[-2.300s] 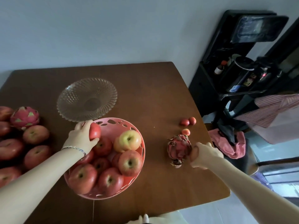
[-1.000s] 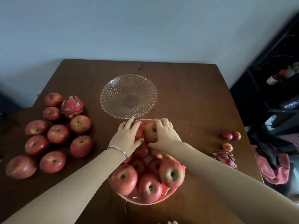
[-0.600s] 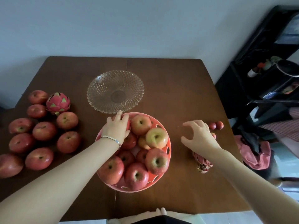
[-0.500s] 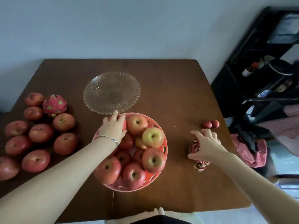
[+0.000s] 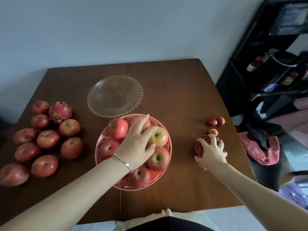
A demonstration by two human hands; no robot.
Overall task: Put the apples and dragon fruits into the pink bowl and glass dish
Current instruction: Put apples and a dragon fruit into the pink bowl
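The pink bowl [image 5: 100, 148] sits at the table's middle, heaped with several red and yellow-green apples [image 5: 117, 128]. My left hand [image 5: 137, 143] lies flat over the apples in the bowl, fingers spread, gripping none of them. The glass dish [image 5: 115, 95] stands empty just behind the bowl. My right hand [image 5: 210, 151] is closed over a dark red dragon fruit [image 5: 200, 148] on the table to the bowl's right. Several loose apples [image 5: 48, 139] and a pink dragon fruit [image 5: 60, 112] lie at the left.
Three small red fruits [image 5: 216, 121] lie beyond my right hand near the table's right edge. A black shelf unit [image 5: 266, 72] with appliances and a pink cloth [image 5: 261, 150] stand right of the wooden table [image 5: 175, 90]. A wall runs behind.
My left hand has slid from the bowl's far left rim onto the apples in the middle. My right hand has settled down around the dark dragon fruit.
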